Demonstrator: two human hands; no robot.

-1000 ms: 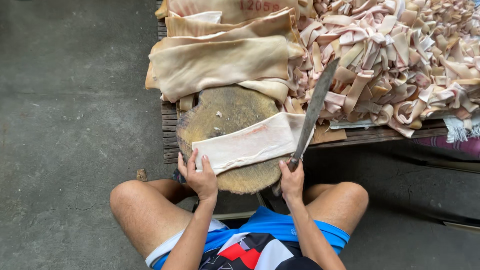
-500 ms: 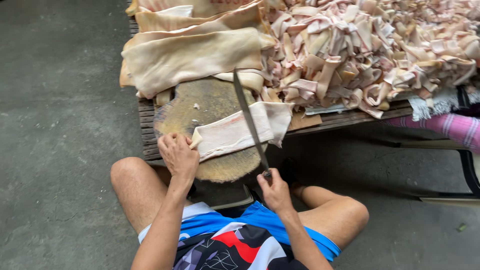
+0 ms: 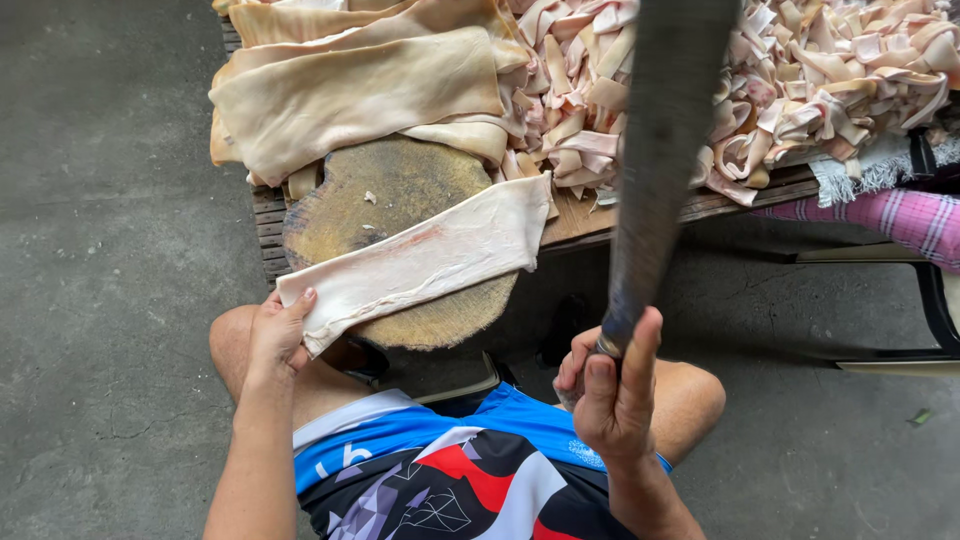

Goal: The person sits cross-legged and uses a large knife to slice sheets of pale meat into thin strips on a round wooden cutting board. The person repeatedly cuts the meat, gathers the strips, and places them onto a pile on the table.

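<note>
A long pale strip of pork skin (image 3: 420, 262) lies across a round wooden chopping block (image 3: 400, 215). My left hand (image 3: 278, 335) presses on the strip's near left end at the block's edge. My right hand (image 3: 610, 392) grips the handle of a big dark cleaver (image 3: 665, 150), raised high and close to the camera, blade pointing up, to the right of the block.
Wide sheets of skin (image 3: 350, 90) are stacked behind the block. A large heap of cut pinkish strips (image 3: 800, 80) covers the low wooden bench (image 3: 580, 222) on the right. Pink checked cloth (image 3: 880, 215) and a dark frame (image 3: 935, 300) sit far right. Concrete floor all around.
The cleaver went from resting on the strip over the block to being lifted up toward the camera. My left hand stayed on the strip's end.
</note>
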